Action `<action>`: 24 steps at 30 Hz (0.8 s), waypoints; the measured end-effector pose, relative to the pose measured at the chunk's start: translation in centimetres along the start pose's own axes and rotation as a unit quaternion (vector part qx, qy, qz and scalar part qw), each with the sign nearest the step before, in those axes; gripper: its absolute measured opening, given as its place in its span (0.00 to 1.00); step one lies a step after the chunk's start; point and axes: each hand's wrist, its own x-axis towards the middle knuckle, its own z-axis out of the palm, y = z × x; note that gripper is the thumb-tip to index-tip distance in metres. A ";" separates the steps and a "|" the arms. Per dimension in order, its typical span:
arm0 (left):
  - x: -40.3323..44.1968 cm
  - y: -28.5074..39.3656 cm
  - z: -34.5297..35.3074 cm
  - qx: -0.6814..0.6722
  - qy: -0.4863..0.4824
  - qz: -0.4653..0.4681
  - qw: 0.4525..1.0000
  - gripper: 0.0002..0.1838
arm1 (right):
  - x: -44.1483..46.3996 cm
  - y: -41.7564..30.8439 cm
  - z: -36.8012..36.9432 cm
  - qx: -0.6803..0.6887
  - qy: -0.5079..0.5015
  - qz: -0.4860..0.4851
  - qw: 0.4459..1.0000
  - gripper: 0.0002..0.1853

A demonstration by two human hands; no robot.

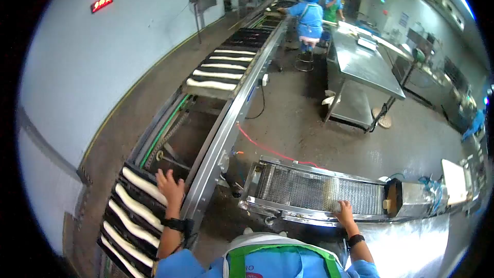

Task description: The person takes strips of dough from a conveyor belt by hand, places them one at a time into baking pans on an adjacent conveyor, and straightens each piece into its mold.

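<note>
My left hand (pixel 171 188) has its fingers spread and holds nothing. It is over the right edge of a dark tray (pixel 135 209) on the long conveyor, beside the end of a white dough strip (pixel 144 185). Several long strips of dough lie side by side on this tray. My right hand (pixel 345 213) is at the near edge of a short wire-mesh conveyor (pixel 296 189), with its fingers loosely bent and nothing visible in them. Whether it touches the metal rail is unclear. Both wrists wear black bands.
Farther up the long conveyor (pixel 216 144), another tray carries dough strips (pixel 211 83); an open frame section separates the trays. Two people in blue caps (pixel 311 18) (pixel 335 5) stand at the back. A steel table (pixel 360 59) stands at right. A red hose (pixel 262 146) crosses the floor.
</note>
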 end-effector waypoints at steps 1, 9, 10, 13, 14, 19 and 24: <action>-0.2 2.3 0.4 0.005 -0.007 0.026 1.000 0.30 | -0.7 -0.1 0.0 -0.007 0.025 0.006 1.000 0.27; -4.4 8.7 4.4 -0.014 -0.118 0.040 0.992 0.39 | -3.8 0.6 -1.7 0.049 0.074 -0.033 0.996 0.21; -4.6 8.9 4.0 0.007 -0.126 0.037 0.991 0.39 | -3.9 0.6 -2.2 0.055 0.091 -0.040 0.994 0.22; -5.0 8.9 3.7 0.034 -0.131 0.028 0.990 0.39 | -4.1 0.6 -3.0 0.062 0.095 -0.029 0.993 0.22; -5.1 9.0 3.1 0.040 -0.134 0.026 0.990 0.39 | -3.8 0.3 -3.3 0.066 0.084 -0.020 0.994 0.24; -5.1 9.9 1.2 0.050 -0.146 -0.011 0.988 0.37 | -2.1 -2.0 -7.8 -0.006 0.056 -0.045 0.997 0.26; -5.9 9.0 -1.1 0.030 -0.127 -0.040 0.991 0.38 | 0.6 -3.4 -10.4 -0.127 0.051 -0.070 0.988 0.30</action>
